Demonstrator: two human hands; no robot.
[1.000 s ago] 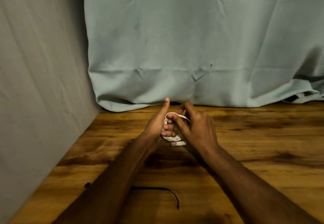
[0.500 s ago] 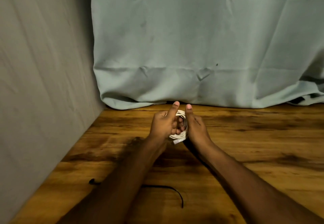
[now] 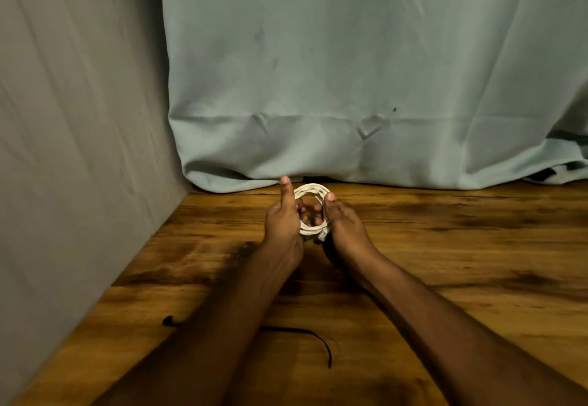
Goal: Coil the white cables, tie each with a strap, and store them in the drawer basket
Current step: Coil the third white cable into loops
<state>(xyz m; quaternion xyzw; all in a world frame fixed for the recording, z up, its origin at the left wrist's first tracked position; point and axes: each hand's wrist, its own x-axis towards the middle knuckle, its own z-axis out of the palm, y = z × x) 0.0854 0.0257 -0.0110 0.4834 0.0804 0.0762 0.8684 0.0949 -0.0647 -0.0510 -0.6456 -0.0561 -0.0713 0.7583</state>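
Since half a second ago our hands have drawn apart a little and the white cable (image 3: pixel 310 190) shows as an open ring between them, where before it was a bunch half hidden behind the fingers. Our left hand (image 3: pixel 284 221) grips the ring's left side, thumb up and fingers curled through the middle. Our right hand (image 3: pixel 343 224) grips the right side, thumb laid along the top of the loops. Both hands hold the cable above the wooden table (image 3: pixel 445 246), near the foot of the pale green cloth (image 3: pixel 350 71).

We judge the coiling all but done: several turns lie stacked in one neat round, and a short end with a plug (image 3: pixel 323 236) sticks out at the bottom by our right palm.

Next comes the tying. The black strap (image 3: pixel 318 339) lies on the table close to us, partly under our left forearm, well apart from the coil. One hand must keep the loops pinched together while the other lets go and reaches back for it; slacken too early and the turns may spring loose. No drawer basket is in view.
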